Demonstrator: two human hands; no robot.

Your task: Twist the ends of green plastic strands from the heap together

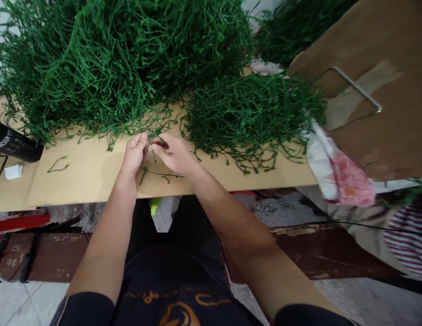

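Observation:
My left hand point(136, 151) and my right hand point(175, 153) are close together above the front part of a cardboard sheet point(75, 181). Both are closed, with fingertips pinched on thin green artificial stems; a short stem end point(154, 156) hangs between them. Finer detail at the fingertips is hidden. A few loose stems point(168, 175) lie on the cardboard just below the hands. Behind them rises a large heap of green artificial stems point(129, 63). To the right of my right hand spreads a lower pile of stems point(246, 113). Another loose stem point(57, 165) rests at the left.
A black bottle point(16, 141) and a small white piece point(13, 172) are at the left. On the right, a brown cardboard panel point(380, 99) with a bent metal rod point(358, 88) stands beside a floral cloth point(350, 176). A person's striped clothing point(408, 237) shows at the right edge.

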